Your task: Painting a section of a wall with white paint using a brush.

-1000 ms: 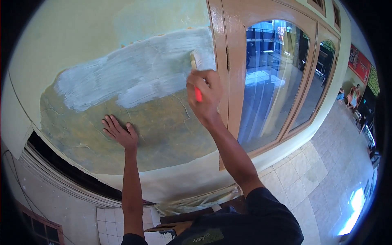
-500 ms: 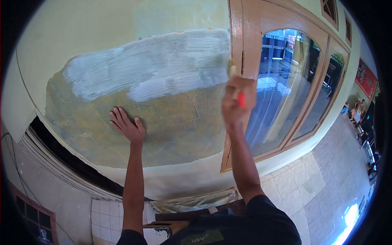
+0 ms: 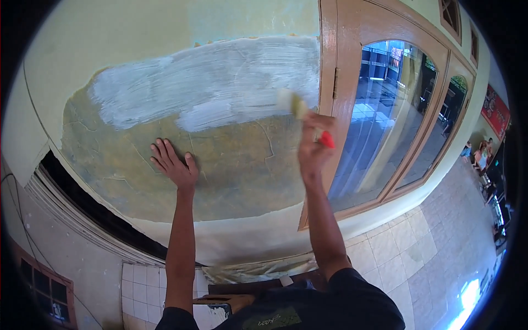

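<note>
My right hand [image 3: 316,146] is closed round a paintbrush [image 3: 298,105] with a red handle end, held just left of the window frame. Its pale bristles, smeared by motion, are at the lower right part of the white paint [image 3: 203,82]. Below that coat lies a bare brownish-grey wall patch [image 3: 231,176] with thin cracks. Against this patch my left hand [image 3: 175,164] rests flat, fingers spread, holding nothing. Around the patch the wall [image 3: 132,33] is pale cream.
A brown wooden window frame [image 3: 346,60] with glass panes borders the patch on the right. Below me stand a box-like container [image 3: 212,316] with white smears and a crumpled sheet [image 3: 258,270]. Tiled floor [image 3: 385,253] stretches right, where people [image 3: 482,154] sit far off.
My right hand has tilted the brush, and its bristles have swung left from beside the window frame onto the painted area. My left hand stays on the same spot of the wall.
</note>
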`<state>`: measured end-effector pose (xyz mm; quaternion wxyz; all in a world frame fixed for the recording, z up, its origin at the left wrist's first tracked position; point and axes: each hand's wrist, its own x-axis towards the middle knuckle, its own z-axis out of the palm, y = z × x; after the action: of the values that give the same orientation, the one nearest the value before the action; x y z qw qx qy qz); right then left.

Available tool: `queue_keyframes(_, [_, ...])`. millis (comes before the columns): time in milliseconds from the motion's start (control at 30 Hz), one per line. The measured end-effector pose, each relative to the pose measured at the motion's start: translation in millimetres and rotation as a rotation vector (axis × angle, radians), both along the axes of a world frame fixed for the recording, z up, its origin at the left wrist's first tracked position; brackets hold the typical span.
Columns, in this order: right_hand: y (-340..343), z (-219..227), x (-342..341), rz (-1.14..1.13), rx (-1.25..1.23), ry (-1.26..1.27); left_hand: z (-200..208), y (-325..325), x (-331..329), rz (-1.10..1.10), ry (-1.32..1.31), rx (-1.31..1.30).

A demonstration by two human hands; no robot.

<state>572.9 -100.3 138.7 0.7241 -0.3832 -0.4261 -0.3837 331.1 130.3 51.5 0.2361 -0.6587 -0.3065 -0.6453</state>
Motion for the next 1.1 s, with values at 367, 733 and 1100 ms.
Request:
queue_keyframes(367, [21.5,-20.5,-44.3,-0.296,-0.062,-0.099,-2.5,2.5,-7.0,-0.011,-0.011,-0.01])
queue_keyframes(733, [92.0,-20.0,-192.2,0.384,-0.192,-0.175,-8.7,24.0,-27.2,0.081,-0.01,-0.033])
queue_keyframes(1100, [60.3,15.8,-120.8,-0.262,0.145,0.111,1.3,38.6,-50.7,-0.011,-0.049,-0.002])
